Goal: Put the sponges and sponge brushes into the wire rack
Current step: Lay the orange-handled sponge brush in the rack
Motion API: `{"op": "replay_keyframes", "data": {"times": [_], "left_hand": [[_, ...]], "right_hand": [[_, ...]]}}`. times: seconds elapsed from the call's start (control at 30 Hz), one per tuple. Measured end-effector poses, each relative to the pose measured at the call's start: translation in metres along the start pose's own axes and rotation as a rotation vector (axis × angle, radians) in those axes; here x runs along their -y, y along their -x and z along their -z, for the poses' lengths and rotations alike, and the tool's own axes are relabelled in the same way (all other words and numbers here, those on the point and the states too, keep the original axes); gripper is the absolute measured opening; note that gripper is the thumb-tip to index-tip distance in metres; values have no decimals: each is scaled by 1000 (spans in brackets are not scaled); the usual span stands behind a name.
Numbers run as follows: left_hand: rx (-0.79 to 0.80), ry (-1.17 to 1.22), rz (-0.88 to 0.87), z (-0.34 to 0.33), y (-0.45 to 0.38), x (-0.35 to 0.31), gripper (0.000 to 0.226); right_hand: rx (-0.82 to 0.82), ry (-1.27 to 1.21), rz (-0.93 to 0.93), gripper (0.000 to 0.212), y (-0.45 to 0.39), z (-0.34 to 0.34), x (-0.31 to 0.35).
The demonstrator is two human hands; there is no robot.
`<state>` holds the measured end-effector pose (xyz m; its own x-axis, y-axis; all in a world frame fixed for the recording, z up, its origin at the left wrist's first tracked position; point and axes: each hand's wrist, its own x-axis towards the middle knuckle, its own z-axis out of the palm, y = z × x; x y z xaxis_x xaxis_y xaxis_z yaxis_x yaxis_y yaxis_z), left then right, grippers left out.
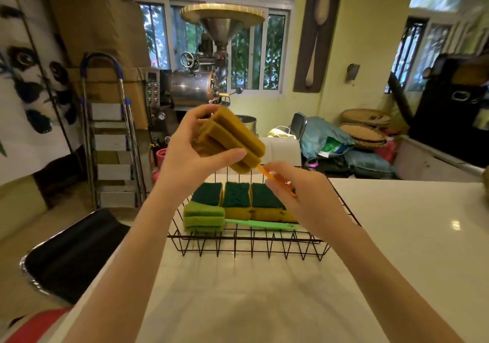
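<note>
A black wire rack [246, 244] stands on the white counter. Inside it lie three yellow sponges with dark green scouring tops [236, 195], side by side, and a light green sponge brush [203, 216] with its handle pointing right. Above the rack I hold an orange sponge brush [232, 141] in both hands. My left hand [193, 152] grips its mustard-coloured sponge head. My right hand [299, 194] pinches its thin orange handle, and covers the right end of the sponges.
A black chair seat with a metal rim [68, 255] sits left of the counter. Bare white counter [410, 237] stretches right of the rack. A stepladder [111, 141] and a metal machine [195, 88] stand behind.
</note>
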<state>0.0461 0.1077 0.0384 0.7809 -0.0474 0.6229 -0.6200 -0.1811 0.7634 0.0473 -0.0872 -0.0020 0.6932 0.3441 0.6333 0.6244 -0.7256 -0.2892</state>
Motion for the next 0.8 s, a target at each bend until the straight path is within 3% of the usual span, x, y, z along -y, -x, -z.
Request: {"op": "replay_keyframes", "data": {"times": [0.07, 0.13, 0.27, 0.33, 0.43, 0.5, 0.57, 0.63, 0.73, 0.8], "left_hand": [[-7, 118, 2, -8, -3, -2, 72], [28, 180, 12, -13, -4, -3, 68], [190, 39, 122, -21, -5, 8, 43], [326, -87, 229, -25, -6, 19, 35], [533, -188, 324, -32, -5, 32, 33], [577, -197, 342, -35, -5, 37, 28], [585, -184, 375, -35, -6, 40, 23], [591, -205, 382, -32, -8, 43, 22], [589, -313, 368, -22, -12, 51, 22], [610, -391, 387, -13, -13, 56, 20]], "right_hand": [[-56, -51, -30, 27, -3, -8, -1], [-128, -269, -141, 23, -5, -13, -3], [-288, -974, -414, 14, -8, -12, -6], [-319, -1203, -514, 13, -9, -11, -6], [-301, -1373, -608, 13, -9, -15, -6], [-299, -1435, -635, 13, -8, -20, -7], [-308, -1439, -645, 13, -8, -22, -9], [-255, -1285, -667, 18, -9, -23, -13], [96, -683, -676, 31, -9, -16, -22], [330, -425, -562, 30, -7, -3, -28]]}}
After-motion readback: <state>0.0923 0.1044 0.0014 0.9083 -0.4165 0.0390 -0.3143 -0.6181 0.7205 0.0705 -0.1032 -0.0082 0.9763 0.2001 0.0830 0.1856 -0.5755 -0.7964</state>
